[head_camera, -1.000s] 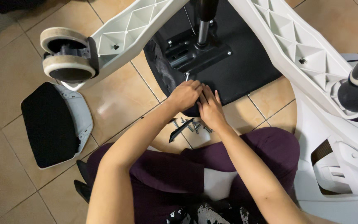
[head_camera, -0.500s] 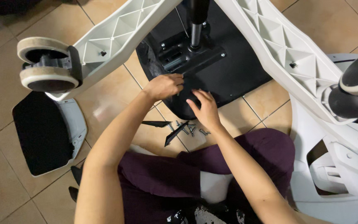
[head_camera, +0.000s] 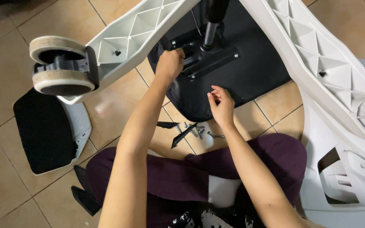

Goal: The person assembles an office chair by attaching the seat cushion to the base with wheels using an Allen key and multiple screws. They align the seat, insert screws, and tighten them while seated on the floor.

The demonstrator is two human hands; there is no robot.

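The left hand (head_camera: 170, 63) is clenched on the edge of the black metal plate (head_camera: 203, 59); the right hand (head_camera: 221, 104), fingers loosely pinched, hovers over the seat underside (head_camera: 250, 76). Loose screws (head_camera: 199, 133) behind it could scatter if the chair base (head_camera: 123, 46) shifts.

Beige glazed floor tiles (head_camera: 5, 84) with dark grout lines catch soft light; a black-padded white panel (head_camera: 47, 135) lies flat on them

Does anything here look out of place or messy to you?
Mostly the loose screws: they lie scattered on the tiled floor beside a black tool, near the person's knees. The chair seat lies upside down, its white wheeled base in the air.
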